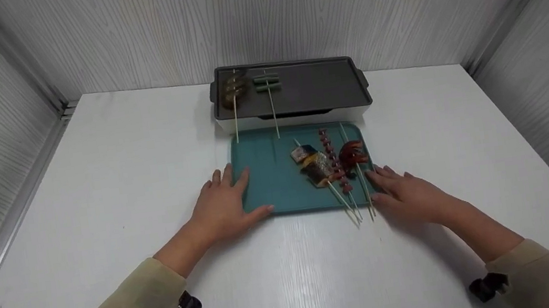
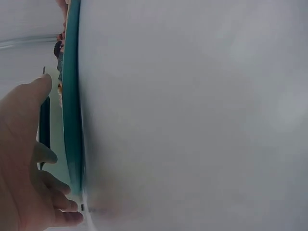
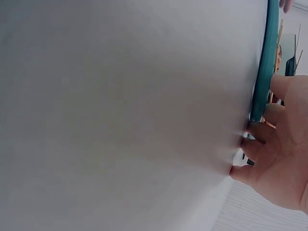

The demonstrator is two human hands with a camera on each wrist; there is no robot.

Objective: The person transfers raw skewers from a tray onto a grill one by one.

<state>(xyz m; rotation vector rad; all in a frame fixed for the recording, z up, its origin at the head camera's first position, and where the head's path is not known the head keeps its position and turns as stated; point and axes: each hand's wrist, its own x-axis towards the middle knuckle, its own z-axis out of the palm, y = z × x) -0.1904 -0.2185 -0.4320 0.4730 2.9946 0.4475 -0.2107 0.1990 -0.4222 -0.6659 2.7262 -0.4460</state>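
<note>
tray (image 1: 268,186) w/ 3 skewers (image 1: 332,156), l hand (image 1: 220,203) & r hand (image 1: 407,195) spread at edges; prob. positioning step; next likely needs pinch on 1 stick

I can read no text, label, brand, number or sign, neither on the teal tray (image 1: 270,181) before me nor on the black griddle (image 1: 318,84) beyond it, though the wrist views are perhaps too blurred for small print.
</note>
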